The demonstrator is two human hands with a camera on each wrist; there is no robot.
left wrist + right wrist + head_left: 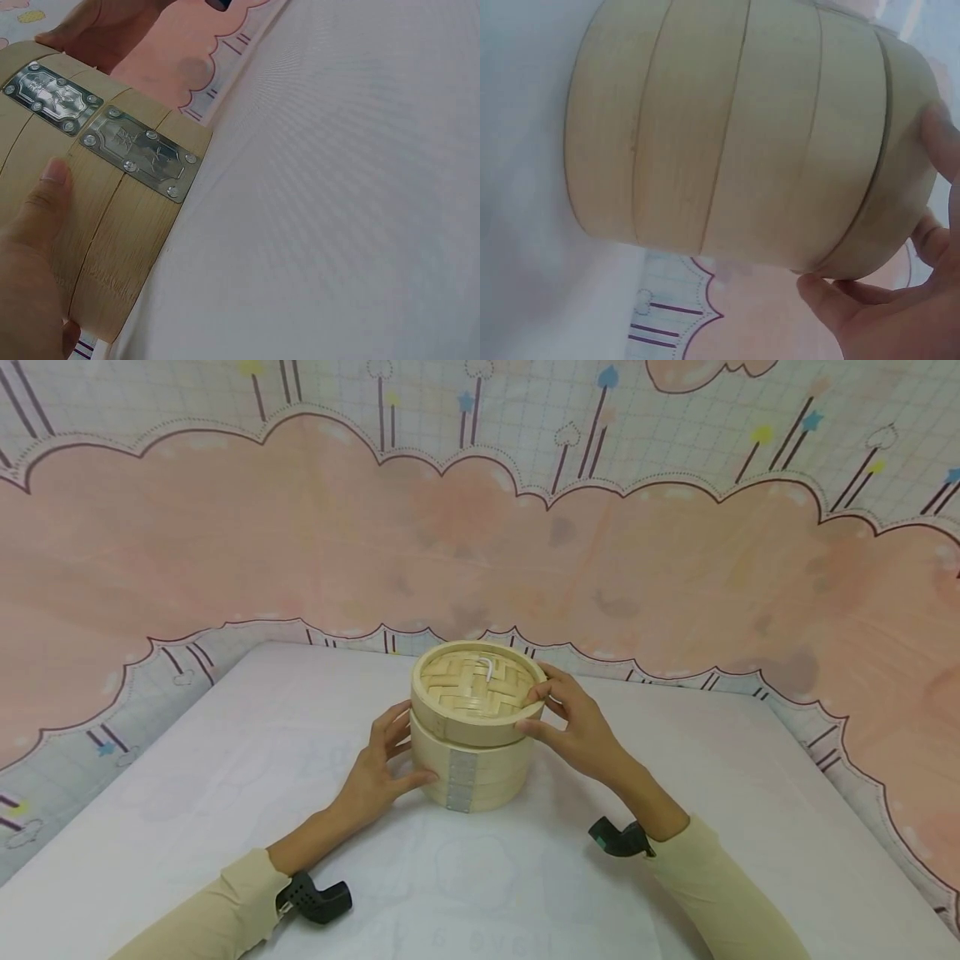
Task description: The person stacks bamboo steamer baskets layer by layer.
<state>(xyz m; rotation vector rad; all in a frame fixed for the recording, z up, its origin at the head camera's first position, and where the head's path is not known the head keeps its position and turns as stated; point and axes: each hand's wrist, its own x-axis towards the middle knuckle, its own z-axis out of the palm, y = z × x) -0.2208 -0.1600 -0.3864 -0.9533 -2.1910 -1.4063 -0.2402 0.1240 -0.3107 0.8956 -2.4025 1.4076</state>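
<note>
A round bamboo steamer (491, 777) stands upright on the white table, with metal plates (139, 154) riveted to its side. On top of it sits the woven bamboo lid (468, 697), a small white loop at its middle. My left hand (378, 768) holds the steamer's body from the left, thumb in front and fingers round the far side. At the right, my right hand (581, 727) grips the lid's rim between thumb and fingers. A dark seam shows between lid and body in the right wrist view. The steamer's inside is hidden under the lid.
The white-covered table (225, 760) spreads around the steamer. Behind it hangs a patterned cloth (465, 552) of pink clouds, which also borders both sides. A black wrist camera (318, 900) is worn on the left wrist and another black camera (618, 837) on the right.
</note>
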